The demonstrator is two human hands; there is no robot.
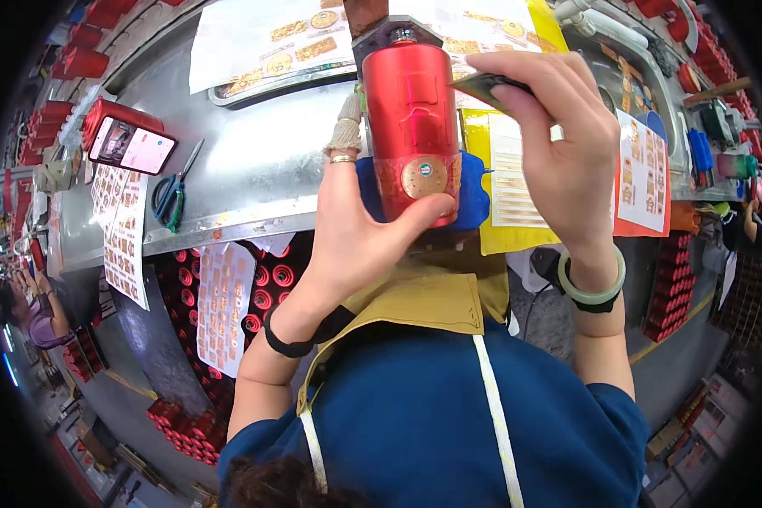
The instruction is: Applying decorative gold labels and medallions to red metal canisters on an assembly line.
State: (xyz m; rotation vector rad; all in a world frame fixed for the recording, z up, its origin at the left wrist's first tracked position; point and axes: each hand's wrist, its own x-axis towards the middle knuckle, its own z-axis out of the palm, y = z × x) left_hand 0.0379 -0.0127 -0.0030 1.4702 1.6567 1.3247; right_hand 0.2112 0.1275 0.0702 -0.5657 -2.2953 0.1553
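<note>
A glossy red bottle (411,93) with a silver threaded neck lies with its neck pointing away from me, on a blue holder (476,193). Around its lower part runs a gold patterned band with a round gold emblem (424,177). My left hand (351,224) is closed on the bottle's left side, thumb across the lower end near the emblem; a cloth cover wraps one fingertip. My right hand (563,127) pinches a thin dark flat piece (493,86), its tip close to the bottle's upper right side. Whether that tip touches the bottle I cannot tell.
Decal sheets (271,46) lie on a metal tray at the back. Left on the metal table are a phone (133,146) leaning on a red object and scissors (172,193). Yellow (493,241) and red-backed sheets (643,186) lie right. Red bottles (186,427) stand stacked below.
</note>
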